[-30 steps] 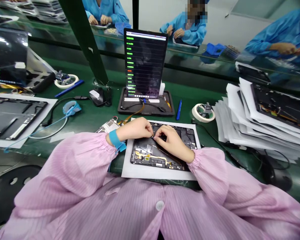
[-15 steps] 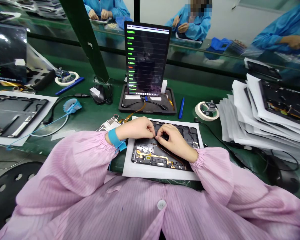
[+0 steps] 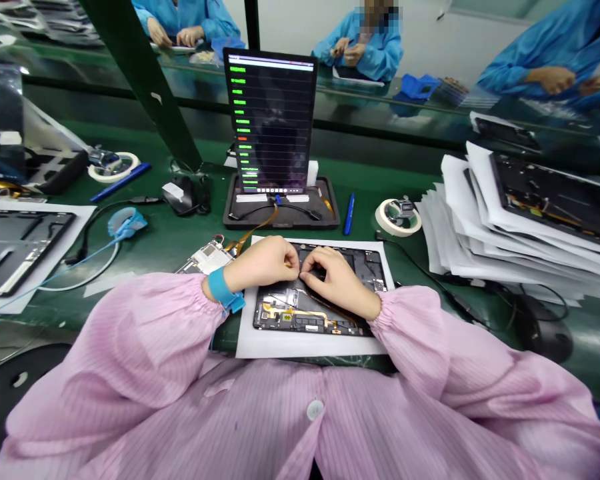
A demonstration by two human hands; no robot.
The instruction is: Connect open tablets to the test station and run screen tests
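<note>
Left hand [image 3: 267, 261] and right hand [image 3: 334, 275] are pinching something indistinct over the opened tablet housing [image 3: 280, 295] lying near-centre on white paper [image 3: 275, 346], where a slip could be snagging its yellow flex cable [image 3: 306, 313].

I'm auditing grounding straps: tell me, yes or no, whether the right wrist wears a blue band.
No, the blue band is on the left hand's wrist, while the right hand has a bare wrist.

Since 0.5 s ago the view has swung right: the opened device [image 3: 310, 319] sits further left in it, the far-left screen [image 3: 0, 100] lost its green lines, and the rightmost co-worker's 2 hands [image 3: 557, 80] show apart.
</note>
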